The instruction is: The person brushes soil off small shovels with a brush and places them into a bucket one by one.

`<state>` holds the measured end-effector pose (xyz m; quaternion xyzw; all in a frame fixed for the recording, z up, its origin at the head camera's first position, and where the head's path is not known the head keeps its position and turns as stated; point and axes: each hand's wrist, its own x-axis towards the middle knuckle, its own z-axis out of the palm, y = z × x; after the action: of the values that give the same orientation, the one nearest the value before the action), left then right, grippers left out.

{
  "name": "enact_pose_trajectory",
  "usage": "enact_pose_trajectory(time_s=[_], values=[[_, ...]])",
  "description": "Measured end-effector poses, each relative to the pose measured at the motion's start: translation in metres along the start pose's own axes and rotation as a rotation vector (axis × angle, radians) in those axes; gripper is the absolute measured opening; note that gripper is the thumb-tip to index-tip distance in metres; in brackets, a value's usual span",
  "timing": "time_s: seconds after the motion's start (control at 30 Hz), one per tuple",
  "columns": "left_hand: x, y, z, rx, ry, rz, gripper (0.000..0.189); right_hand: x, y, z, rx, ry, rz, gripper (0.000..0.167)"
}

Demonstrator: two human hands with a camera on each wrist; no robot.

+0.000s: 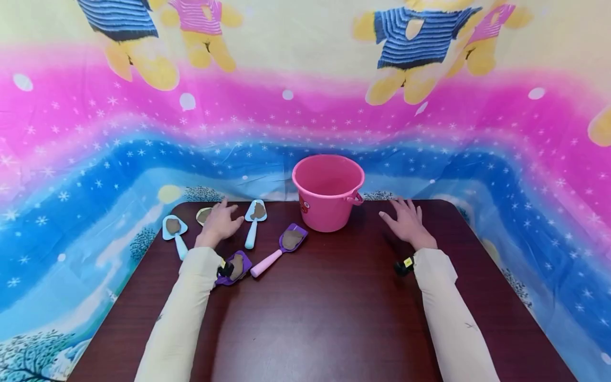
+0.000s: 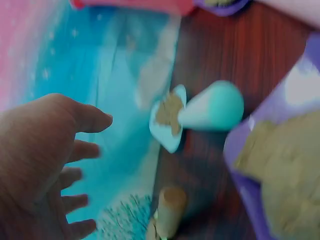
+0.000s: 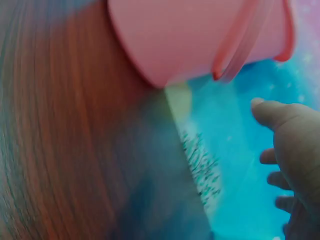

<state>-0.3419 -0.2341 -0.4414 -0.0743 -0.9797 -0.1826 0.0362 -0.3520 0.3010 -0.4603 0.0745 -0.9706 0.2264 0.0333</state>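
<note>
My left hand (image 1: 219, 222) hovers over the table's left side, fingers spread, holding nothing. Around it lie small shovels bearing brown, sand-like lumps: a light blue shovel (image 1: 174, 227) to its left, another light blue shovel (image 1: 255, 215) to its right, and a pale yellowish one (image 1: 203, 215) partly hidden behind the hand. A purple shovel (image 1: 242, 263) lies partly under the left wrist. Beside it is a purple shovel with a pink handle (image 1: 266, 263). My right hand (image 1: 407, 224) is held out with fingers apart and nothing in it, right of a pink bucket (image 1: 326, 212).
The bucket stands upright near the far edge of the dark wooden table (image 1: 329, 313), its handle (image 1: 355, 198) hanging to the right. A printed cloth (image 1: 267, 122) hangs behind and beside the table. Each wrist wears a small black camera.
</note>
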Motion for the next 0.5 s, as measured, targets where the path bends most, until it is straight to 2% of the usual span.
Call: enact_pose_trajectory(time_s=[0.2, 0.3, 0.4, 0.5], values=[[-0.015, 0.035, 0.01, -0.073, 0.011, 0.053, 0.045, -0.017, -0.015, -0.012, 0.097, 0.023, -0.079, 0.064], [-0.027, 0.055, 0.018, -0.059, 0.021, 0.095, 0.042, -0.031, -0.019, -0.017, 0.087, 0.039, -0.075, 0.06], [-0.039, 0.074, 0.03, -0.027, 0.033, 0.136, 0.039, -0.045, -0.017, -0.019, 0.041, 0.101, -0.064, 0.053], [-0.05, 0.09, 0.044, 0.01, 0.042, 0.143, 0.036, -0.059, -0.013, -0.017, 0.015, 0.167, -0.02, 0.047]])
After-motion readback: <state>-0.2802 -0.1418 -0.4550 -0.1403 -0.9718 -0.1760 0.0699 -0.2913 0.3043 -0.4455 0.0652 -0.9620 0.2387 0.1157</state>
